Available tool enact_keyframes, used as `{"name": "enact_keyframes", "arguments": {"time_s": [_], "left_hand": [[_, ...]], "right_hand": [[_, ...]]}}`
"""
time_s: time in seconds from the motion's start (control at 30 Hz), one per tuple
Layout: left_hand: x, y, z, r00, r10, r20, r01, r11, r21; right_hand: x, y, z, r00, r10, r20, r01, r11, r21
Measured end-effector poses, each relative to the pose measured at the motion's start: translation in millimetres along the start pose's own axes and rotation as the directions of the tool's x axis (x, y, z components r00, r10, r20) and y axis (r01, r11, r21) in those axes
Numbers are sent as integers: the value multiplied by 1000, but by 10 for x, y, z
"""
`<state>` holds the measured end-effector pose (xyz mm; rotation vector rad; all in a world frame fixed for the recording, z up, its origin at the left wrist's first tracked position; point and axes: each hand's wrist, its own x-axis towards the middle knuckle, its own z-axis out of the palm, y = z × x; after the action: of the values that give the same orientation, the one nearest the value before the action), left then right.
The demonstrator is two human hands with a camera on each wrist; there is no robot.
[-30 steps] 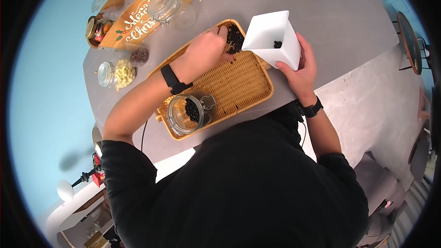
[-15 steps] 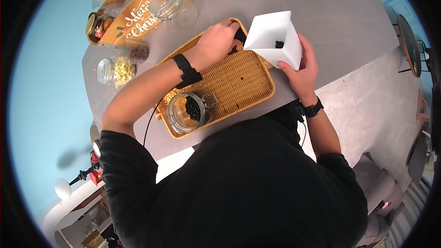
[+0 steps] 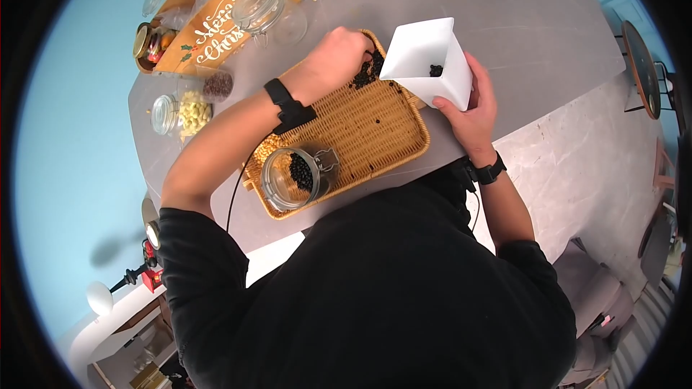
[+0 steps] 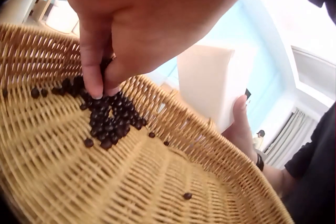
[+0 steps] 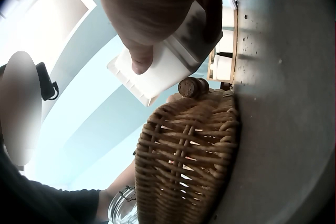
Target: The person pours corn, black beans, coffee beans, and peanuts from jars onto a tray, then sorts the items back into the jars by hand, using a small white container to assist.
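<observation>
At the far end of the wicker basket (image 3: 353,130), my left hand (image 3: 331,65) reaches down into a pile of black beans (image 4: 113,119). Its thumb and fingers come together at the pile's edge, pinching some dark beans in the left wrist view. My right hand (image 3: 476,112) grips a white square container (image 3: 425,57), thumb on the near side, tilted beside the basket's right end. A few black beans (image 3: 436,70) lie inside it. A glass jar (image 3: 299,176) with black beans lies on its side in the basket's near left end, by some yellow kernels (image 3: 269,147).
Left of the basket are a jar of pale nuts (image 3: 193,114), a container of dark red beans (image 3: 218,85) and a clip-lid glass jar (image 3: 277,18). Behind them stands a wooden box (image 3: 216,25) with white lettering. Single beans are scattered on the basket floor.
My left hand has shifted away from me and to the right, along the basket's far end. A lone bean now shows mid-basket. My right hand keeps the container in nearly the same place.
</observation>
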<state>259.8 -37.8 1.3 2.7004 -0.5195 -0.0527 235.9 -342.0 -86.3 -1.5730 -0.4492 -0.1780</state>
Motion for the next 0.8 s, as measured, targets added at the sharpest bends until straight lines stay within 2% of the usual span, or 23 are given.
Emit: {"name": "enact_keyframes", "arguments": {"time_s": [0.1,0.13,0.23,0.33,0.43,0.47,0.57,0.67,0.7,0.77,0.8], "left_hand": [[77,105,-351,1000,3,-3,-2,997,83],[105,171,-475,996,67,-60,-61,993,98],[160,555,-809,985,166,-48,-166,986,12],[214,727,-698,964,265,-32,-265,964,-14],[248,891,-641,954,296,47,-286,945,-159],[261,886,-633,966,247,79,-231,958,-173],[220,664,-614,909,406,-95,-416,901,-124],[71,600,-827,925,333,-182,-343,939,-27],[-2,493,-855,964,252,-82,-257,964,-71],[-154,255,-776,988,87,127,-70,989,-131],[-197,194,-650,962,147,232,-121,985,-123]], "right_hand": [[2,11,5,1000,1,4,-1,1000,8],[-1,5,6,1000,1,4,-1,1000,1],[-11,26,-6,1000,8,6,-8,1000,11],[-3,14,14,1000,14,11,-14,999,44],[-2,-8,7,1000,19,11,-20,998,52],[-5,-12,3,1000,22,9,-22,999,50],[-12,-11,-2,1000,28,0,-28,999,42],[-27,21,4,1000,27,-2,-27,998,60],[-28,25,6,1000,25,-8,-24,999,48],[-22,17,6,1000,19,-18,-19,1000,20],[-27,15,2,1000,20,-16,-20,999,28]]}}
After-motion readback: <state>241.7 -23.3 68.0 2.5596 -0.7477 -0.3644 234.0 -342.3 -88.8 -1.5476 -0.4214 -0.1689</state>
